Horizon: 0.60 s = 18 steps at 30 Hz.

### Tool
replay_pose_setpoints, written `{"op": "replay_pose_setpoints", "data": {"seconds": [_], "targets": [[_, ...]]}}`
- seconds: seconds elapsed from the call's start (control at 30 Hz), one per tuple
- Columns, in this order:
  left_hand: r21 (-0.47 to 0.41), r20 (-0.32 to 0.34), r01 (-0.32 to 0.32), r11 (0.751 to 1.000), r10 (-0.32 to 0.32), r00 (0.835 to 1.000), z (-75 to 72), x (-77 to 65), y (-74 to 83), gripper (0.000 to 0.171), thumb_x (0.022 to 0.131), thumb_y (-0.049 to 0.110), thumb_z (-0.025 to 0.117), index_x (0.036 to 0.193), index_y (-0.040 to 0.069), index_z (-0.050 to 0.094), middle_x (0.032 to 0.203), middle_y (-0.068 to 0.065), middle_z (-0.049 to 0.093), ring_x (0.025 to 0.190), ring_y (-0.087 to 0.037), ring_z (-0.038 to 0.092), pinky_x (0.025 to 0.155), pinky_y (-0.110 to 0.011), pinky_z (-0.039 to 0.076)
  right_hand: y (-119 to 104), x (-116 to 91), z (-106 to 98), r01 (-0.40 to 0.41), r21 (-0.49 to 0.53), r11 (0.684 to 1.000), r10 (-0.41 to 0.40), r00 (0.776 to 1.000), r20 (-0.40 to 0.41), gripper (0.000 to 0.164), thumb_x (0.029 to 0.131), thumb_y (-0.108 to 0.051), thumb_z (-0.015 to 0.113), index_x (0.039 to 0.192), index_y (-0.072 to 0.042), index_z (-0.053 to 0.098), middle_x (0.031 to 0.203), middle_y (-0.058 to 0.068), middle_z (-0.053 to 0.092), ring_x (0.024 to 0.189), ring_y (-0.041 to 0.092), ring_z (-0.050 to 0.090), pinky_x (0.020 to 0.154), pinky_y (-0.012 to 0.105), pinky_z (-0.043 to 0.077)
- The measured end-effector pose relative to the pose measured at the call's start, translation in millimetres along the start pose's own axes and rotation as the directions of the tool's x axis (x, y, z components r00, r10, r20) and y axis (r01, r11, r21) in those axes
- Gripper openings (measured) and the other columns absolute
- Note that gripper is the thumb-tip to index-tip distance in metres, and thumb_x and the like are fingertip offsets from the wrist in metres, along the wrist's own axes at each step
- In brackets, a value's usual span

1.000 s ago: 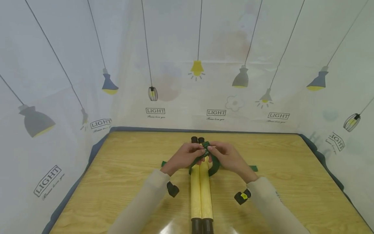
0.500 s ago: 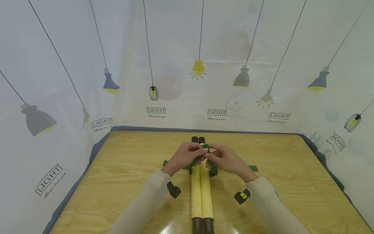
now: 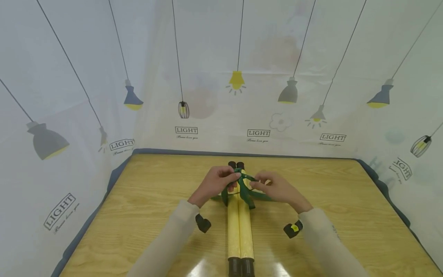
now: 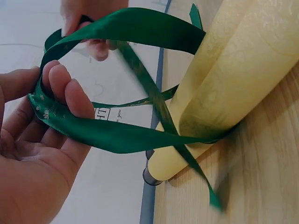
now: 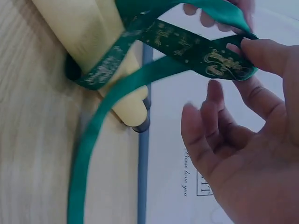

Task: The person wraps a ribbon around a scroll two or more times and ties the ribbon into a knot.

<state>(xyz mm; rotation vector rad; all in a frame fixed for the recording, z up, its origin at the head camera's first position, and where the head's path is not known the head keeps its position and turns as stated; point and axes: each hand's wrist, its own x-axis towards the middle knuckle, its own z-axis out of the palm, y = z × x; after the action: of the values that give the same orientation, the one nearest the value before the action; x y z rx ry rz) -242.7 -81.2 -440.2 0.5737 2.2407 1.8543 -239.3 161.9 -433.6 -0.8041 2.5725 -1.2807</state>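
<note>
- Centrally, two yellow rolls (image 3: 238, 227) lie side by side, touching, on the wood-grained bench (image 3: 155, 223), running lengthwise away from the person, with dark end caps (image 3: 234, 266) at both the near and far ends.
- A green ribbon (image 3: 246, 194) passes around the rolls toward their far part and rises above them into the two hands; gold-coloured figures are printed along it, plain to see in the right wrist view.
- The left hand (image 3: 219, 181) pinches the ribbon between thumb and fingers, above the rolls; in the left wrist view several fingertips (image 4: 58, 79) show inside the green loop.
- The right hand (image 3: 277, 188), just right of the rolls, pinches ribbon between thumb and forefinger; its remaining fingers are loosely bent and apart from the band in the right wrist view.
- One narrow ribbon end (image 4: 212, 198) hangs down across the rolls in the left wrist view, its tip blurred; a long strip (image 5: 79, 177) curves down to the lower edge of the right wrist view.
- Whether the crossing strands form a knot cannot be told.
- Both forearms wear pale sleeves (image 3: 166, 238), and a small black device (image 3: 203, 224) sits by each wrist, the right one with a yellow patch.
- Behind the bench hangs a whitish sheet (image 3: 214, 50) printed with lamps (image 3: 237, 80) and the word LIGHT; a blue border (image 3: 225, 153) runs along the bench's far edge.
</note>
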Motion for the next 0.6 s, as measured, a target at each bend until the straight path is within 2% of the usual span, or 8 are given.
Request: {"op": "replay_pose_setpoints", "data": {"seconds": [0.13, 0.27, 0.37, 0.43, 0.5, 0.6], "targets": [[0.016, -0.025, -0.024, 1.000, 0.025, 0.999, 0.8, 1.1, -1.2, 0.031, 0.098, 0.029, 0.063, 0.090, -0.001, 0.067, 0.077, -0.020, 0.066, 0.063, -0.032, 0.060, 0.066, -0.053, 0.054, -0.6, -3.6, -13.9, 0.005, -0.041, 0.999, -0.007, 0.998, -0.060, 0.022, 0.099, -0.036, 0.060, 0.090, -0.018, 0.070, 0.091, 0.000, 0.066, 0.084, 0.018, 0.061, 0.077, 0.037, 0.052], [0.013, -0.060, -0.045, 0.999, 0.046, 0.997, 2.7, 2.5, -2.2, 0.035, 0.099, 0.027, 0.061, 0.093, -0.007, 0.065, 0.076, -0.020, 0.065, 0.067, -0.044, 0.060, 0.063, -0.053, 0.053, -15.0, -15.1, -30.6, 0.003, -0.060, 0.998, -0.008, 0.996, -0.086, 0.025, 0.097, -0.041, 0.060, 0.092, -0.019, 0.070, 0.080, -0.001, 0.066, 0.072, 0.015, 0.060, 0.067, 0.034, 0.051], [0.007, -0.087, -0.036, 0.999, 0.037, 0.996, 3.9, 4.1, -2.7, 0.037, 0.099, 0.028, 0.061, 0.095, -0.009, 0.065, 0.074, -0.014, 0.066, 0.068, -0.044, 0.060, 0.061, -0.047, 0.054, -33.9, -26.1, -37.7, 0.046, -0.054, 0.997, -0.051, 0.993, -0.102, 0.020, 0.096, -0.038, 0.064, 0.094, -0.020, 0.070, 0.077, -0.003, 0.064, 0.064, 0.015, 0.055, 0.059, 0.030, 0.049], [-0.005, -0.099, -0.029, 1.000, 0.028, 0.995, 4.5, 5.3, -2.2, 0.038, 0.098, 0.029, 0.062, 0.095, -0.008, 0.064, 0.073, -0.010, 0.066, 0.067, -0.040, 0.061, 0.063, -0.047, 0.055, -47.1, -33.1, -37.2, 0.112, -0.078, 0.991, -0.119, 0.988, -0.096, 0.016, 0.094, -0.038, 0.067, 0.096, -0.022, 0.071, 0.074, -0.005, 0.062, 0.059, 0.012, 0.052, 0.054, 0.028, 0.046], [-0.011, -0.109, -0.024, 1.000, 0.023, 0.994, 5.1, 6.3, -1.3, 0.036, 0.098, 0.030, 0.062, 0.093, -0.006, 0.064, 0.074, -0.010, 0.066, 0.064, -0.033, 0.061, 0.065, -0.051, 0.055, -60.0, -39.1, -31.9, 0.191, -0.119, 0.974, -0.197, 0.979, -0.044, 0.015, 0.093, -0.038, 0.068, 0.099, -0.024, 0.071, 0.072, -0.009, 0.061, 0.057, 0.009, 0.050, 0.052, 0.026, 0.046], [0.003, -0.119, -0.037, 0.999, 0.037, 0.992, 6.0, 7.7, -1.1, 0.032, 0.099, 0.029, 0.061, 0.091, -0.001, 0.065, 0.074, -0.008, 0.065, 0.061, -0.024, 0.061, 0.066, -0.053, 0.055, -73.5, -45.6, -19.2, 0.272, -0.149, 0.951, -0.257, 0.960, 0.112, 0.023, 0.094, -0.042, 0.065, 0.106, -0.024, 0.071, 0.076, -0.014, 0.062, 0.061, 0.004, 0.054, 0.056, 0.024, 0.049]]}}
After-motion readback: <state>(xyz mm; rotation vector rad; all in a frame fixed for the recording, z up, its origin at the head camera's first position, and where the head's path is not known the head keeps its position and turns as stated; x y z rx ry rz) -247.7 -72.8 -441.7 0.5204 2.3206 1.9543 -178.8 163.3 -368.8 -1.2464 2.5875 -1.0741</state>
